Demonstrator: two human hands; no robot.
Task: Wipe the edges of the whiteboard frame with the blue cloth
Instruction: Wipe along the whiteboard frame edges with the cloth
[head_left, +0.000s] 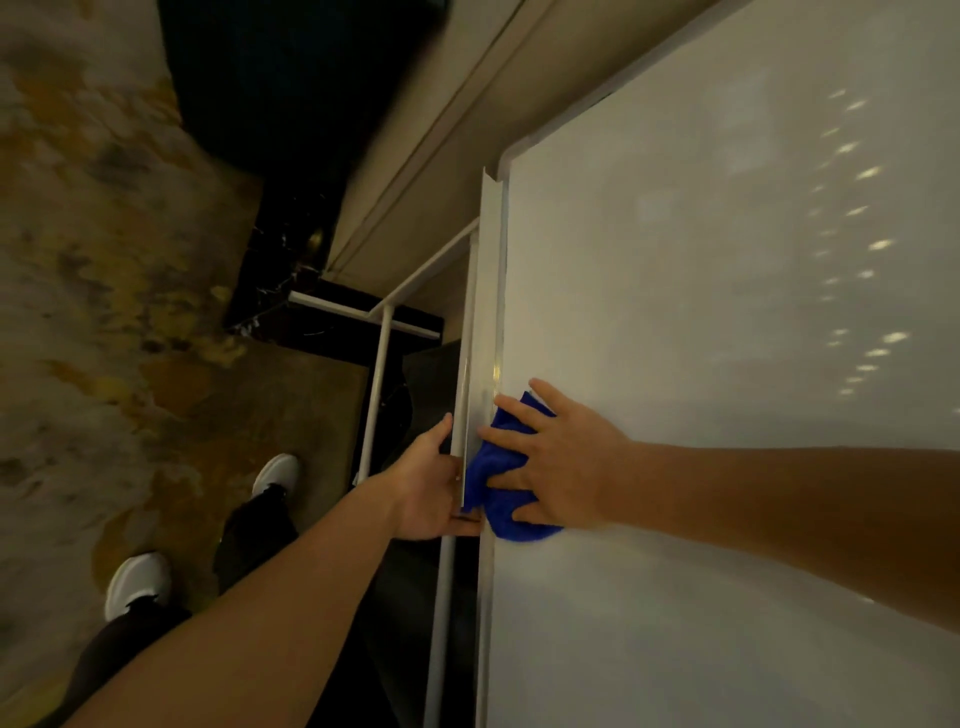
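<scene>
Pressing the blue cloth with spread, straight fingers, the right hand works the whiteboard frame beside the marker tray, which the left hand grips. Most edges likely remain unwiped.

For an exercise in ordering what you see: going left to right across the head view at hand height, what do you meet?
Patterned carpet → white shoe → left hand → whiteboard frame → blue cloth → right hand → whiteboard surface.
</scene>
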